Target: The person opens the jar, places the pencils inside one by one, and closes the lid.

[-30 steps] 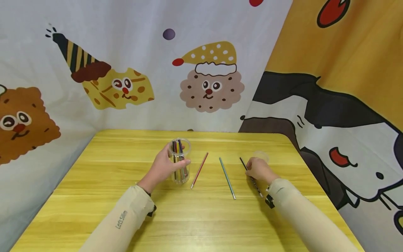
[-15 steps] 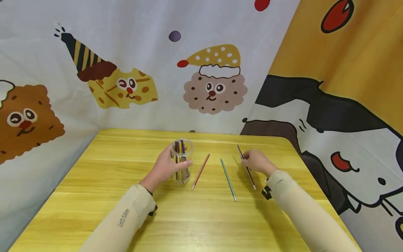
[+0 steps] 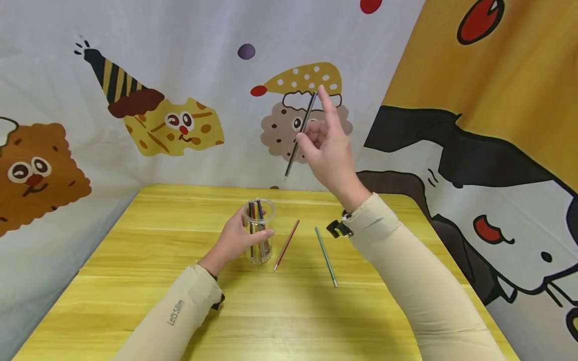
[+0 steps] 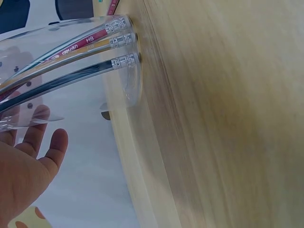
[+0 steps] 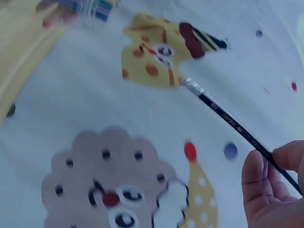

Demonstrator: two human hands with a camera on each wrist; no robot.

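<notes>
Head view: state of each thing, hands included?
Clear plastic cylindrical jar: upright, lidless, holding several mixed-colour pencils
Black pencil with silver end: held slanted, silver end down
Slim red pencil: lying on yellow wood-grain table
Slim teal pencil: lying on table
Left hand: gripping jar
Right hand: off table, pinching black pencil

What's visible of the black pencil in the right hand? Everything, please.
The black pencil is slim and straight, with a glossy, painted-looking barrel printed with light lettering, including "HB". A silvery, ridged, metal-looking ferrule caps its lower end. The thumb and fingers of the right hand pinch it in the air, above tabletop level. It's tilted, with the upper end by the raised index fingertip; whether those touch, or that end is sharpened, I can't tell.
</notes>
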